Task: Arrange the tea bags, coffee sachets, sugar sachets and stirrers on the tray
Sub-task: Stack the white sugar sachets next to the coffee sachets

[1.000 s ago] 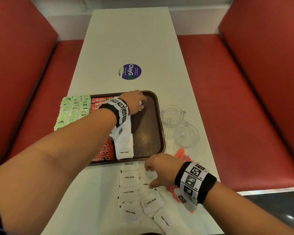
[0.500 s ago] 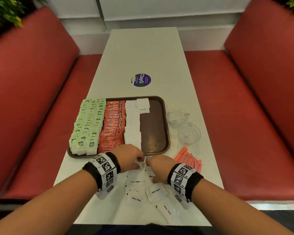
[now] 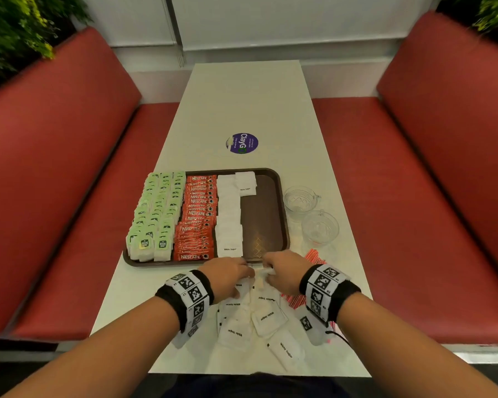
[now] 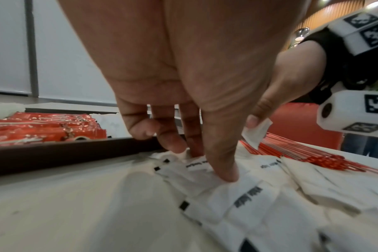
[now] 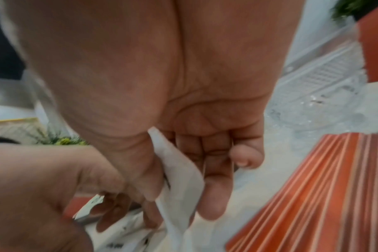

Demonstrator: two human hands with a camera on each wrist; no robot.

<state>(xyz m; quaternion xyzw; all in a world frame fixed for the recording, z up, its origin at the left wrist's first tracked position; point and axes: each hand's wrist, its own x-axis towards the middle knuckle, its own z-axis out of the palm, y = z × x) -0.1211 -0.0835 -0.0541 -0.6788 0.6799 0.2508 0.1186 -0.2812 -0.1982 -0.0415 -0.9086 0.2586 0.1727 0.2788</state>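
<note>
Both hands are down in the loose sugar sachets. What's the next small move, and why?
Probably lift the sachet pinched in the right hand onto the tray, below the lone sachet heading the second sugar column. That strip is bare, and the left hand only touches the pile.
</note>
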